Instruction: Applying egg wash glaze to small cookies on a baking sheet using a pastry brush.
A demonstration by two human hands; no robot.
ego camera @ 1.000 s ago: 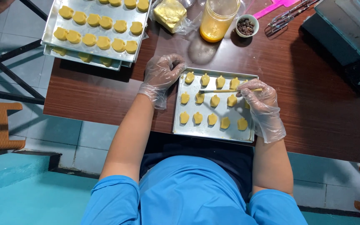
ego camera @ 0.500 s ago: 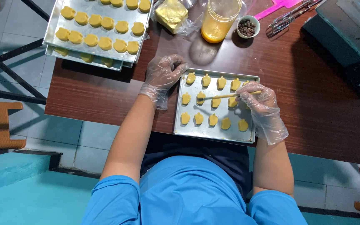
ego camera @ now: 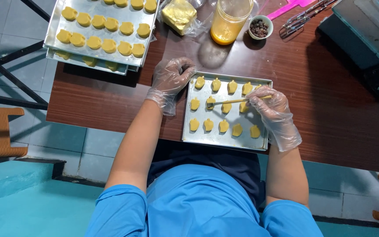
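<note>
A: Grip? Right hand [ego camera: 273, 115], clear plastic glove, fingers pinched closed around a thin wooden-handled brush [ego camera: 237, 101]. Handle end sits in the fingertips; the tip reaches out leftward from the hand and touches one small yellow shaped dough piece [ego camera: 210, 102] in the middle row.

B: Left hand?

A: Left hand [ego camera: 170, 80], gloved too, fingers curled loosely over the top-left corner of the small rectangular metal baking tray [ego camera: 224, 141], steadying it. It grasps nothing else, just rests on the rim.

B: Progress?

A: Hard to grade. The tray under both hands carries three rows of dough pieces, all shaped and laid out. Which ones are already brushed I cannot tell; the shine is too faint. My judgement: mid-tray, brush on the middle row.

B: Other stuff?

A: Beyond the left hand, far side of the brown wooden table [ego camera: 343, 96], a larger metal tray of round yellow dough pieces [ego camera: 101, 33], stacked on another tray. Beyond the brush tip, a glass jar of yellow liquid [ego camera: 230, 22] and a small white bowl of dark bits [ego camera: 259, 27].
</note>
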